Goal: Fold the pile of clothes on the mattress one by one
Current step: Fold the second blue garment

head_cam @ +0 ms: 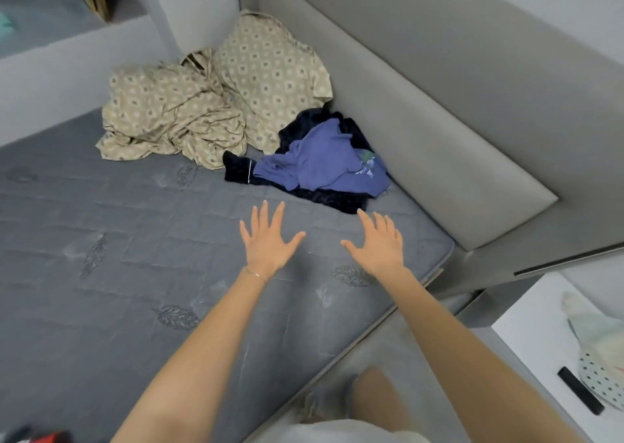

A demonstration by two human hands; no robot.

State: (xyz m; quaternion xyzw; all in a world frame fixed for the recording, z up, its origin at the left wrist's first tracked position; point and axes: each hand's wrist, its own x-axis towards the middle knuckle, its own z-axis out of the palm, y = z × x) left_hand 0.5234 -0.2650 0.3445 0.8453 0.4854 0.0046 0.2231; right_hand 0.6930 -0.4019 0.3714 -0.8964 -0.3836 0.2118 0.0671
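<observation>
A small pile of clothes lies at the far right of the grey quilted mattress (pixel 118 240), against the headboard: a crumpled blue garment (pixel 324 162) on top of a dark navy garment (pixel 334 199). My left hand (pixel 266 240) and my right hand (pixel 378 243) are stretched out side by side over the mattress, palms down with fingers spread, just short of the pile. Neither hand holds anything. The fingertips of my right hand are close to the navy garment's near edge.
A rumpled beige patterned sheet (pixel 169 118) and a matching pillow (pixel 270 74) sit in the far corner behind the pile. A grey padded headboard (pixel 456 122) runs along the right. A white bedside table (pixel 540 338) at lower right holds a dotted cloth and a black object.
</observation>
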